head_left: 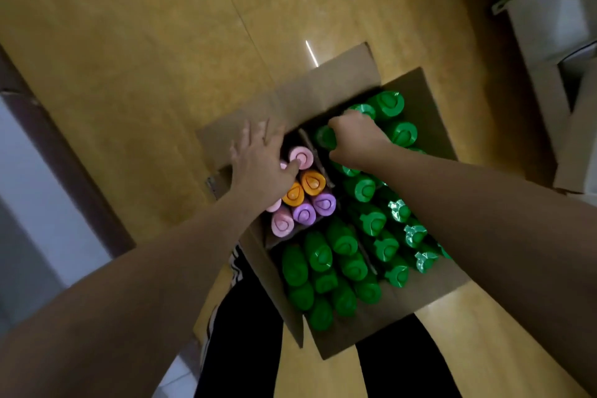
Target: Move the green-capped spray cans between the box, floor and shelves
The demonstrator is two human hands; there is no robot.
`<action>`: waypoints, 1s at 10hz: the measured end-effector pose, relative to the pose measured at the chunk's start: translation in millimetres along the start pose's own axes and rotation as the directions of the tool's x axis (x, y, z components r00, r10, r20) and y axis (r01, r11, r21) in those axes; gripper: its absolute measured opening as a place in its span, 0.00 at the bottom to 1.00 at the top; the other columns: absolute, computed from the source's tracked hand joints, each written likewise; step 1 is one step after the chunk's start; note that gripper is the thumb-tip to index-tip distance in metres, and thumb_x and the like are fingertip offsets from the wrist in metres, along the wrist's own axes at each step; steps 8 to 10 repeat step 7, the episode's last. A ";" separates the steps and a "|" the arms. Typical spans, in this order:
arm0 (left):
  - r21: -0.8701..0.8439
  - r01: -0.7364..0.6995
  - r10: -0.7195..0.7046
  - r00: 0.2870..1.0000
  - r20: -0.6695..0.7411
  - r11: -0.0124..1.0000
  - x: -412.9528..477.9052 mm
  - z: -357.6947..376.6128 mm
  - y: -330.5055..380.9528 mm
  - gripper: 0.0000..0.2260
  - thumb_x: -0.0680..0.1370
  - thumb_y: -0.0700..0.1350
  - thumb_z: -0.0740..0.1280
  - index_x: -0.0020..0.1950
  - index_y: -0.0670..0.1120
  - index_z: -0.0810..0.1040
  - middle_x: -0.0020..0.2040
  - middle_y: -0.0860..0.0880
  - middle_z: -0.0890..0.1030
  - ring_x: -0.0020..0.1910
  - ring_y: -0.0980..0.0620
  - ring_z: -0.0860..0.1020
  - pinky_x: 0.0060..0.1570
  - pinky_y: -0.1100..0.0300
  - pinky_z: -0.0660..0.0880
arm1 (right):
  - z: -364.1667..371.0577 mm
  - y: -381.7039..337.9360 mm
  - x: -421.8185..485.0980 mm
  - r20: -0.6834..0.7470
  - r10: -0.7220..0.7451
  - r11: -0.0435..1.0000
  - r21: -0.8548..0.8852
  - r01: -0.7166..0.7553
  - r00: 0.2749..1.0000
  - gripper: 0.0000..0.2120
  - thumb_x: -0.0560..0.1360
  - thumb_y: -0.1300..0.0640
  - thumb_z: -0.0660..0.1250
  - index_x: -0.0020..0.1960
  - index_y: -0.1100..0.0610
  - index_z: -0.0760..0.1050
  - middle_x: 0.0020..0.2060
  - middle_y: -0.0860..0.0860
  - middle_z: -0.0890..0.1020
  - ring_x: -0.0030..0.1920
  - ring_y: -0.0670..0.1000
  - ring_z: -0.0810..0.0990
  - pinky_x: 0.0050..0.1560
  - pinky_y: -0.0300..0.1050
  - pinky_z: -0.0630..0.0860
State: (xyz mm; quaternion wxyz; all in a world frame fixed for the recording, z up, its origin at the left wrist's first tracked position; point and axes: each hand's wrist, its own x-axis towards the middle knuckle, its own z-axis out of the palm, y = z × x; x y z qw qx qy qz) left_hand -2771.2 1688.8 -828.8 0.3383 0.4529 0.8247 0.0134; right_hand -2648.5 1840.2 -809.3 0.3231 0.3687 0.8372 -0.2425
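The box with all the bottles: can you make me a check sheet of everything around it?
Surface: yellow-brown floor; the cardboard box sits open on it.
Job's things: green bottles fill most of the box; pink bottle, orange bottles and purple bottles share one compartment.
Clutter: nothing seen.
Hands: left hand rests spread over the pink bottle, thumb on its cap; right hand grips a green bottle top.
Cables: nothing seen.
Surroundings: pale boxes at the right; dark door frame at the left.
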 end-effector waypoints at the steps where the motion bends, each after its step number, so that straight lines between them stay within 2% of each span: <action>1: 0.061 0.005 -0.004 1.000 -0.027 0.998 11.7 27.4 -8.9 0.33 0.76 0.59 0.66 0.79 0.51 0.63 0.81 0.43 0.57 0.80 0.37 0.50 0.74 0.31 0.52 | 23.9 -2.8 22.7 -0.009 -0.024 0.999 -0.026 0.024 1.000 0.15 0.73 0.57 0.70 0.57 0.62 0.78 0.55 0.63 0.77 0.56 0.66 0.79 0.52 0.54 0.76; 3: 0.127 -0.020 0.024 0.999 -0.034 0.992 15.3 58.0 -25.8 0.35 0.76 0.62 0.66 0.80 0.52 0.59 0.82 0.43 0.52 0.80 0.36 0.45 0.73 0.30 0.49 | 53.9 -11.5 41.6 -0.129 -0.026 0.986 -0.167 0.004 0.991 0.15 0.76 0.59 0.67 0.61 0.63 0.76 0.58 0.64 0.76 0.55 0.65 0.79 0.48 0.51 0.73; 4: 0.117 -0.015 0.019 0.999 -0.035 0.993 8.8 58.5 -28.7 0.35 0.77 0.61 0.66 0.80 0.52 0.59 0.82 0.42 0.50 0.80 0.37 0.44 0.74 0.30 0.49 | 60.6 -10.9 42.1 -0.131 0.002 0.988 -0.153 -0.022 0.991 0.17 0.76 0.60 0.68 0.64 0.63 0.72 0.61 0.64 0.73 0.58 0.65 0.77 0.49 0.52 0.72; 5: 0.125 -0.016 0.021 0.999 -0.034 0.992 -0.7 48.2 -27.7 0.35 0.77 0.61 0.66 0.80 0.51 0.60 0.82 0.42 0.50 0.80 0.36 0.44 0.74 0.31 0.48 | 59.1 -12.0 31.1 -0.068 0.028 0.997 -0.069 -0.033 0.997 0.27 0.75 0.61 0.69 0.72 0.60 0.66 0.65 0.63 0.68 0.63 0.65 0.72 0.58 0.55 0.73; 6: 0.125 0.000 0.007 0.998 -0.056 0.992 -11.3 28.8 -21.6 0.36 0.76 0.61 0.67 0.80 0.51 0.60 0.82 0.41 0.51 0.80 0.36 0.45 0.75 0.33 0.49 | 51.7 -12.8 9.3 -0.053 0.023 0.998 -0.062 -0.026 0.998 0.37 0.72 0.61 0.72 0.76 0.54 0.60 0.69 0.62 0.64 0.66 0.65 0.69 0.58 0.58 0.76; 7: 0.148 0.007 0.008 0.995 -0.102 0.989 -24.3 -5.5 -3.4 0.37 0.77 0.62 0.66 0.81 0.51 0.57 0.82 0.40 0.51 0.80 0.36 0.46 0.75 0.34 0.49 | 27.2 -17.8 -13.2 -0.116 -0.014 0.996 -0.090 0.003 0.993 0.34 0.72 0.58 0.72 0.75 0.54 0.62 0.68 0.61 0.65 0.66 0.65 0.68 0.58 0.59 0.76; 10: 0.148 0.007 0.008 0.995 -0.102 0.989 -24.3 -5.5 -3.4 0.37 0.77 0.62 0.66 0.81 0.51 0.57 0.82 0.40 0.51 0.80 0.36 0.46 0.75 0.34 0.49 | 27.2 -17.8 -13.2 -0.116 -0.014 0.996 -0.090 0.003 0.993 0.34 0.72 0.58 0.72 0.75 0.54 0.62 0.68 0.61 0.65 0.66 0.65 0.68 0.58 0.59 0.76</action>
